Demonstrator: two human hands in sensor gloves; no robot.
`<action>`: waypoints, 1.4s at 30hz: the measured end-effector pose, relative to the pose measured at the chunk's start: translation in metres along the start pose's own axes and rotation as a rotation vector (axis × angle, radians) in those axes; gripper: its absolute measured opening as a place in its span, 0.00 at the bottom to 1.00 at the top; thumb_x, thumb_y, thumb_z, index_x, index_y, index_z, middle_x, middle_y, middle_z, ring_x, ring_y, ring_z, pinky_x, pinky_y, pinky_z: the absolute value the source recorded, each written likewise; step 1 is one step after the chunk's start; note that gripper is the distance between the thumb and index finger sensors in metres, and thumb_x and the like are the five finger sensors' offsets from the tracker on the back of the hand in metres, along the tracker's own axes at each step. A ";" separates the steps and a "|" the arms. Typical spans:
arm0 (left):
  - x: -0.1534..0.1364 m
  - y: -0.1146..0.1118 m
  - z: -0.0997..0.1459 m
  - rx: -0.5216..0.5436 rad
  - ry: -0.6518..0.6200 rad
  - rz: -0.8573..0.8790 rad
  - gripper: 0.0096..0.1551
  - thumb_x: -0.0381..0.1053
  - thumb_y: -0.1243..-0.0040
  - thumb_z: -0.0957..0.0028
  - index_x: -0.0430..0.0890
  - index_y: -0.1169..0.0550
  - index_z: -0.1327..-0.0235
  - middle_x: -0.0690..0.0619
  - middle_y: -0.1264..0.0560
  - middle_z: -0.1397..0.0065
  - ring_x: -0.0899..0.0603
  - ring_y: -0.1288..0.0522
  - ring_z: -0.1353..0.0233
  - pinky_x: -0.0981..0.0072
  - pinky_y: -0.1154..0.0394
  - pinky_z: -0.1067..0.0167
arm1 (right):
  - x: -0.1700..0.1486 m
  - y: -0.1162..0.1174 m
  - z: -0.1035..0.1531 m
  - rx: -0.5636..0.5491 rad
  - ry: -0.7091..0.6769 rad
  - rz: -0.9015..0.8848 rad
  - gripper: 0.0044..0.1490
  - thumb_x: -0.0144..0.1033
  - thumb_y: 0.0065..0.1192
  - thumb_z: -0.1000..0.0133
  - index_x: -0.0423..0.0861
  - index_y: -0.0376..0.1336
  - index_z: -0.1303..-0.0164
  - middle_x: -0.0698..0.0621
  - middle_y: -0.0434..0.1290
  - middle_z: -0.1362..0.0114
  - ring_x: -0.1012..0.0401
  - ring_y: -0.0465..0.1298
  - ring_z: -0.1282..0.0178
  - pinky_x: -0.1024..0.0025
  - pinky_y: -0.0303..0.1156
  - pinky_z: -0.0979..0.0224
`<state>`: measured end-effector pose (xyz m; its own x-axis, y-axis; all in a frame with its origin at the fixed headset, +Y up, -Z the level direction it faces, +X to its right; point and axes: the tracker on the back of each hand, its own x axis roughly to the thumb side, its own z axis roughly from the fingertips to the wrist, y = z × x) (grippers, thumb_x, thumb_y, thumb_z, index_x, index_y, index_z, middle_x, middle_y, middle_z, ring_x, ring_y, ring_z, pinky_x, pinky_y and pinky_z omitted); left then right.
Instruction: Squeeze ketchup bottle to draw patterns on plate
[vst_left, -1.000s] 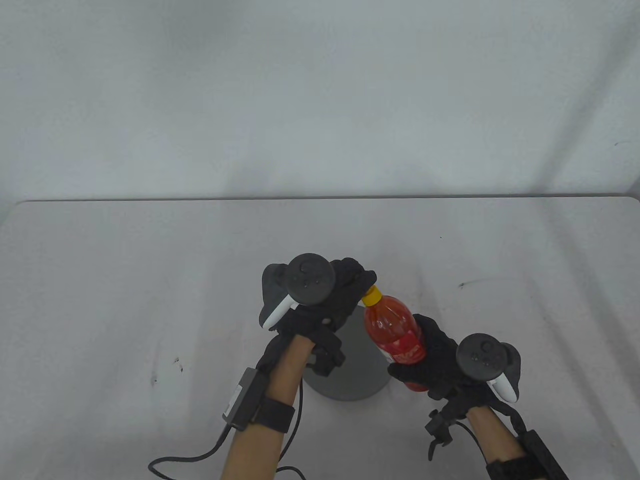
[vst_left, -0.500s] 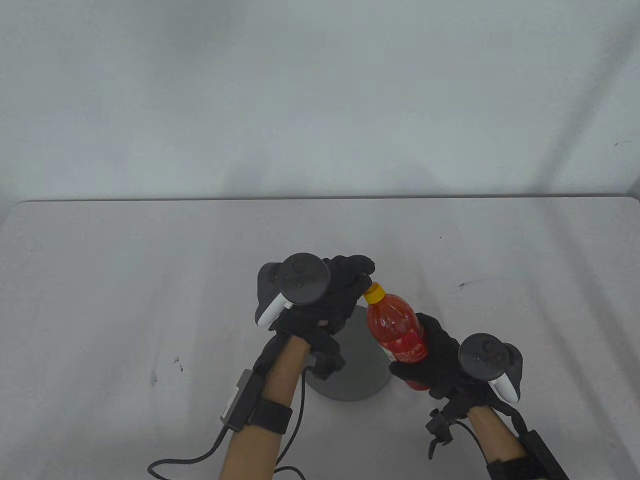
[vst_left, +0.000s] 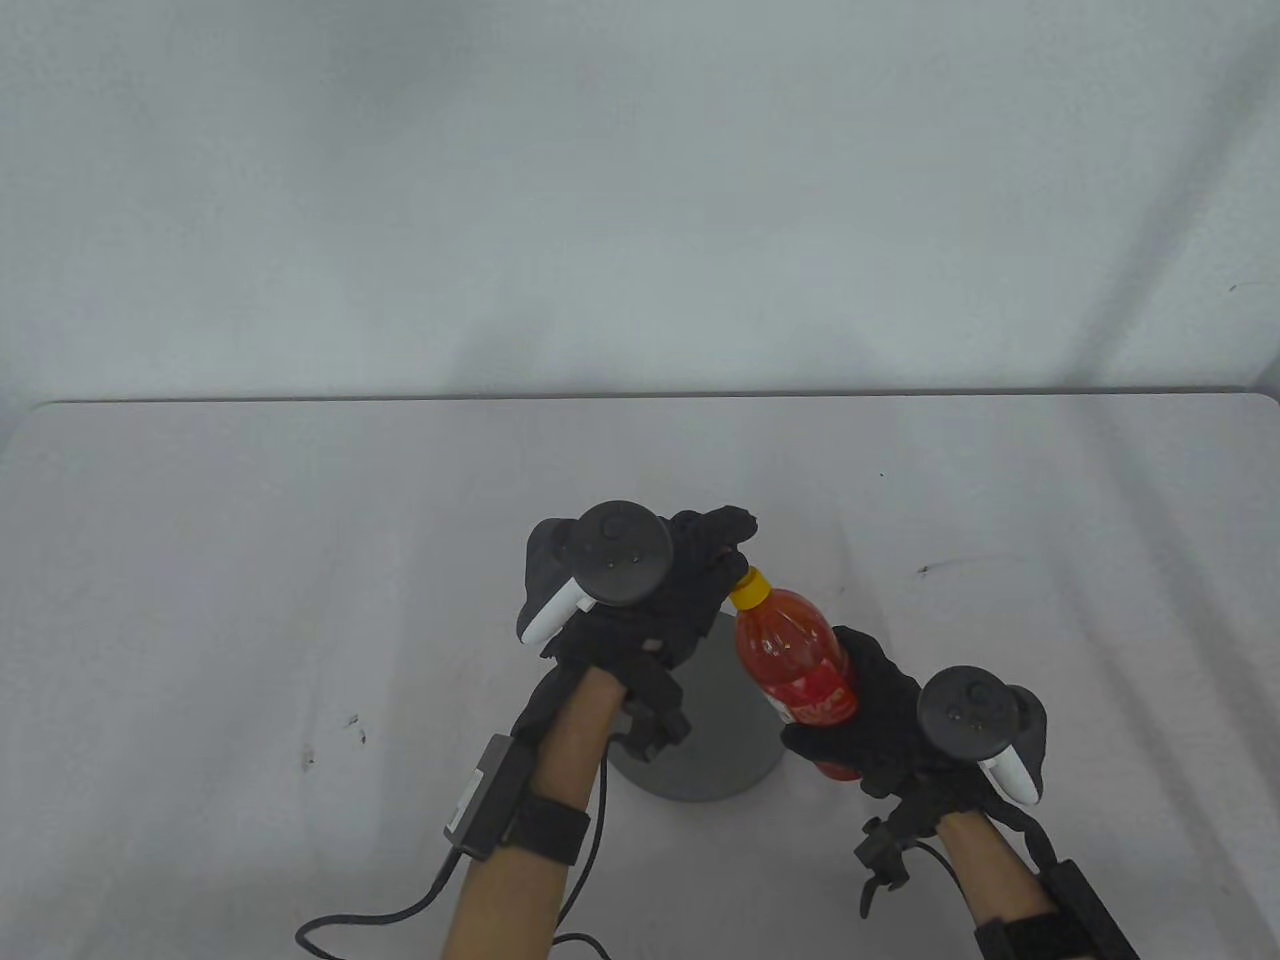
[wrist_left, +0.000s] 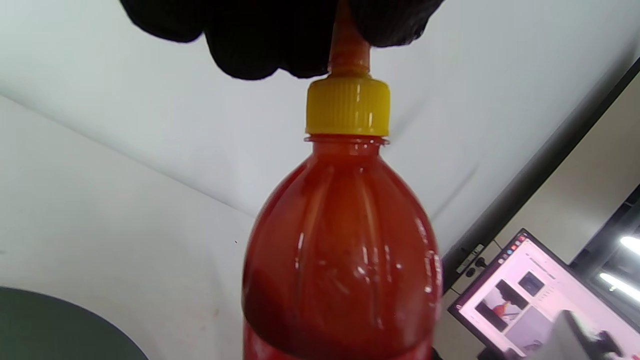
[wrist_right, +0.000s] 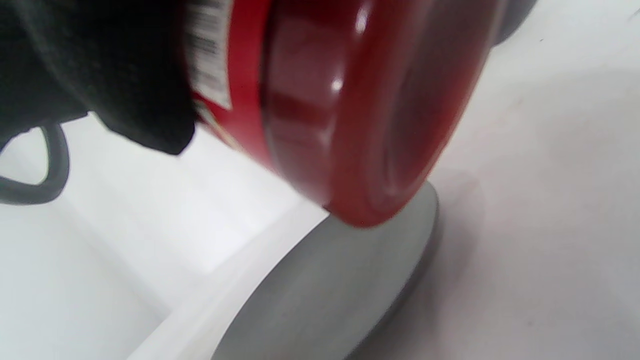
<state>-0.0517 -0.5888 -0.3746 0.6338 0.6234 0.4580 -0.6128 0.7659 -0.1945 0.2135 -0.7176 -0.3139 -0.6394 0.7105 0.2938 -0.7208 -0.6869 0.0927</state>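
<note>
A red ketchup bottle (vst_left: 800, 668) with a yellow cap (vst_left: 750, 588) is gripped around its lower body by my right hand (vst_left: 875, 715), tilted up and to the left above the table. My left hand (vst_left: 715, 555) pinches the nozzle tip above the cap. In the left wrist view my fingers (wrist_left: 280, 40) close on the orange nozzle (wrist_left: 349, 52) over the yellow cap (wrist_left: 348, 107). In the right wrist view the bottle's base (wrist_right: 360, 115) hangs above the grey plate (wrist_right: 330, 285). The grey plate (vst_left: 715, 735) lies under both hands.
The white table (vst_left: 250, 560) reaches to a far edge against a pale wall. A black cable (vst_left: 400, 910) trails from my left wrist at the front edge. A monitor (wrist_left: 530, 295) shows in the left wrist view at the lower right.
My left hand has shifted slightly right and its fingers have turned around the nozzle tip. The bottle and my right hand have barely moved.
</note>
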 end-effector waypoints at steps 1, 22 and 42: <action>0.000 0.000 0.000 0.014 0.010 0.001 0.27 0.53 0.49 0.36 0.47 0.31 0.26 0.44 0.27 0.30 0.41 0.25 0.34 0.36 0.31 0.33 | 0.000 0.000 0.000 -0.001 0.000 0.000 0.64 0.60 0.85 0.53 0.42 0.52 0.19 0.35 0.68 0.22 0.40 0.71 0.27 0.31 0.65 0.27; 0.000 -0.001 -0.003 0.053 0.037 -0.028 0.28 0.57 0.45 0.38 0.44 0.27 0.30 0.45 0.24 0.34 0.40 0.23 0.35 0.34 0.31 0.34 | -0.002 -0.002 0.000 -0.006 0.010 0.001 0.64 0.59 0.86 0.53 0.42 0.52 0.19 0.34 0.68 0.22 0.39 0.71 0.27 0.31 0.65 0.27; -0.009 0.001 -0.001 0.062 0.067 -0.020 0.36 0.62 0.42 0.41 0.44 0.32 0.26 0.46 0.26 0.33 0.40 0.27 0.32 0.32 0.35 0.31 | -0.005 -0.002 0.001 0.001 0.022 0.020 0.64 0.59 0.86 0.53 0.42 0.52 0.19 0.35 0.68 0.21 0.39 0.71 0.27 0.31 0.65 0.27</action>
<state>-0.0577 -0.5934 -0.3795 0.6747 0.6191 0.4019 -0.6266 0.7682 -0.1314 0.2182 -0.7202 -0.3146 -0.6592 0.7002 0.2742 -0.7079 -0.7009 0.0878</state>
